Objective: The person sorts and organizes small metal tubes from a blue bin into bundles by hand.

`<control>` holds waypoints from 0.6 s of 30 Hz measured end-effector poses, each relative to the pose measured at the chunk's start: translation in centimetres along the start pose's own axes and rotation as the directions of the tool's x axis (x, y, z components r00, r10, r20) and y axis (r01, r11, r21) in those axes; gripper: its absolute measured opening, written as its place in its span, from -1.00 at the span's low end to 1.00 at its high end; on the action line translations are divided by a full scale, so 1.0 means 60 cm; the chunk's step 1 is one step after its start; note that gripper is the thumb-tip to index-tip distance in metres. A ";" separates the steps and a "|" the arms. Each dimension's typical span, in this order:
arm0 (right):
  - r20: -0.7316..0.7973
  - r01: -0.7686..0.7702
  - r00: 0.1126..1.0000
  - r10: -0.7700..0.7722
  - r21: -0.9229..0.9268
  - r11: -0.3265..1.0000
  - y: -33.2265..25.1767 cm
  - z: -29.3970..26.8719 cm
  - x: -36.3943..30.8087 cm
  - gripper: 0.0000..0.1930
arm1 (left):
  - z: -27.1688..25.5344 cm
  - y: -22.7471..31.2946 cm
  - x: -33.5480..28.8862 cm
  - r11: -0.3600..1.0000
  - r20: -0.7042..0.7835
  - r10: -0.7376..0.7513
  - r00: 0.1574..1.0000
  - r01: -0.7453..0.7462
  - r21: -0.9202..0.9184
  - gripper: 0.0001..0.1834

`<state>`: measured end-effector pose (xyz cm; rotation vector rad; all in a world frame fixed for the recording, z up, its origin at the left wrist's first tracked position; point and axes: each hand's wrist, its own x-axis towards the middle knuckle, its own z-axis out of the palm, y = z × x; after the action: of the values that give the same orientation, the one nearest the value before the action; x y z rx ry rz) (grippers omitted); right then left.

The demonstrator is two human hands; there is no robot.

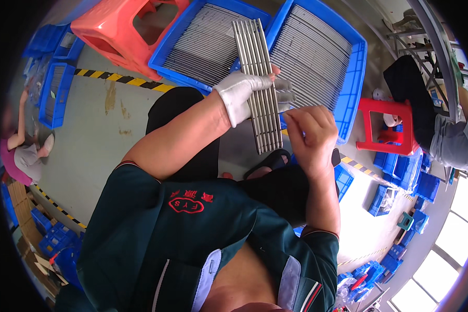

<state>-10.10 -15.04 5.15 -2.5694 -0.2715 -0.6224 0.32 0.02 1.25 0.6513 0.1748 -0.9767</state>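
Observation:
My left hand (240,92), in a white glove with bare fingertips showing, grips a flat row of slim silver metal rods (265,117). The rods lie side by side and slant across the picture, held above the floor and the near edges of two blue crates. Just right of their lower half is my right hand (313,136), bare, its fingers curled in and thumb drawn toward them. Whatever it may hold is hidden. Beyond my hands, the left blue crate (164,66) and the right blue crate (356,78) contain many similar rods in rows.
An orange-red plastic stool (106,31) stands left of the crates, a red stool (387,106) to the right. Yellow-black tape (114,78) marks the floor. People sit at far left (23,156) and far right (452,135). Blue bins (57,96) line both sides.

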 end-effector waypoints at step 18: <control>0.027 0.047 0.999 -0.047 0.022 0.999 0.000 0.011 0.003 -0.91 | 0.002 -0.002 0.004 1.000 -0.112 -0.024 0.993 0.024 0.005 -0.78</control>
<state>-9.70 -14.71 4.70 -2.5593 -0.3465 -0.5989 0.33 -0.27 1.18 0.7112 0.2793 -0.9648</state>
